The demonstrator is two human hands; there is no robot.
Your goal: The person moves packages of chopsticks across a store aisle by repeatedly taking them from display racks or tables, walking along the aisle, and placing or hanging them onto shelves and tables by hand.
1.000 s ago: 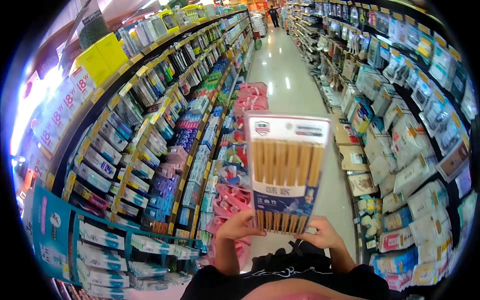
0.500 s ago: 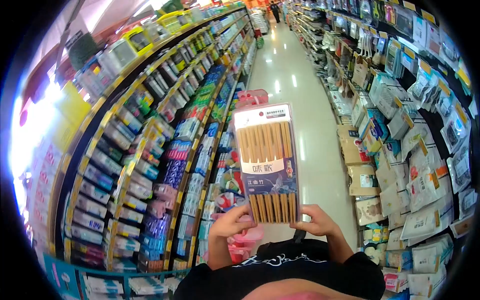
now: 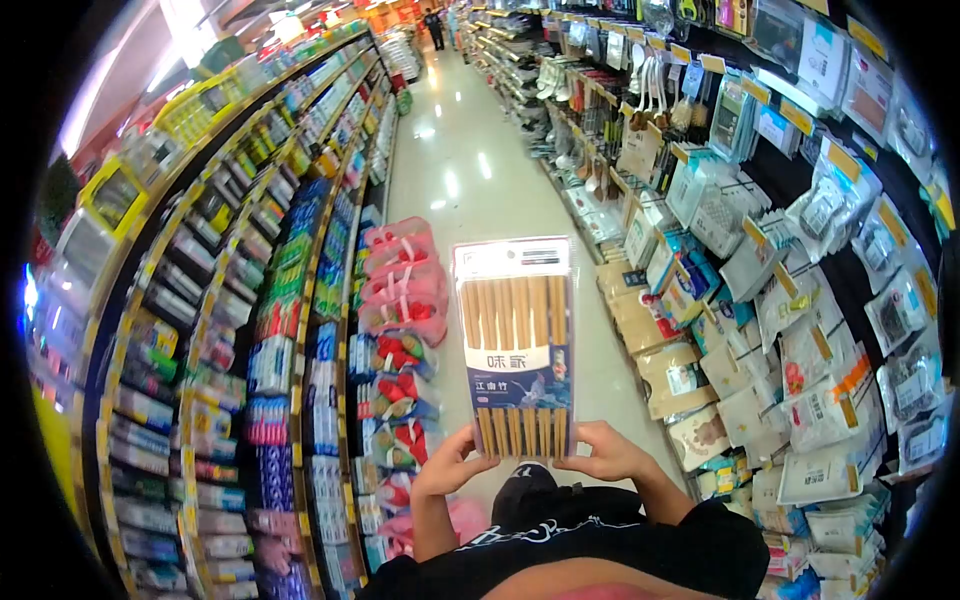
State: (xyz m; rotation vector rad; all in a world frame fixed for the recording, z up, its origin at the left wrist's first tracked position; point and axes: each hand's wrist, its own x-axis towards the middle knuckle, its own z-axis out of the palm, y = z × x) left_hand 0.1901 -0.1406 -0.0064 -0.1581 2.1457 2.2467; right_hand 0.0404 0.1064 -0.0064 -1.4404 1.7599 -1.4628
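A pack of wooden chopsticks (image 3: 516, 350) is held upright in front of me, its printed face with a dark blue and white label turned to the camera. My left hand (image 3: 452, 463) pinches its lower left corner between thumb and fingers. At the lower right corner, my right hand (image 3: 606, 452) grips it the same way. Behind the pack, the fingers of both hands are partly hidden.
Shelves of boxed goods (image 3: 280, 350) line the left side. Pink bags (image 3: 402, 280) stand on the floor along them. Hanging packs (image 3: 800, 380) and kitchen tools (image 3: 650, 80) fill the right rack. Down the shiny aisle floor (image 3: 470, 150) a person (image 3: 434, 29) stands far off.
The view has turned to the right, so the aisle now lies further left and more of the pink bags shows. Both hands still hold the chopstick pack, which sits slightly lower.
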